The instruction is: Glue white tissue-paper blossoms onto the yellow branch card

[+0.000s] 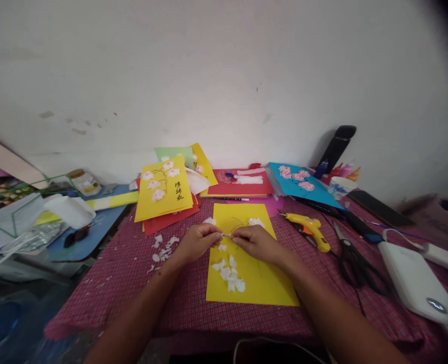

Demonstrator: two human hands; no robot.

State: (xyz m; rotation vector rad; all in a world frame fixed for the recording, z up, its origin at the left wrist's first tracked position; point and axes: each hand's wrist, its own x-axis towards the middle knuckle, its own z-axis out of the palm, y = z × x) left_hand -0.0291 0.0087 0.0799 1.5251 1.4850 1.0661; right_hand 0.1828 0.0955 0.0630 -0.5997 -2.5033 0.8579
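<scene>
A yellow card [260,283] lies flat on the red checked tablecloth [133,283] in front of me. Small white paper pieces [229,273] are scattered on it, and a white paper flower [255,222] sits near its far edge. My left hand [198,241] and my right hand [255,241] meet over the card's upper part. Both are pinched on a tiny white scrap [226,236] between their fingertips. More white scraps [163,248] lie on the cloth left of my left hand.
A yellow glue gun [310,228] and black scissors [355,263] lie to the right, beside a white power bank [415,283]. Finished flower cards in yellow [163,189], red [242,183] and blue [302,184] are stacked against the wall. A white cup [70,210] lies at left.
</scene>
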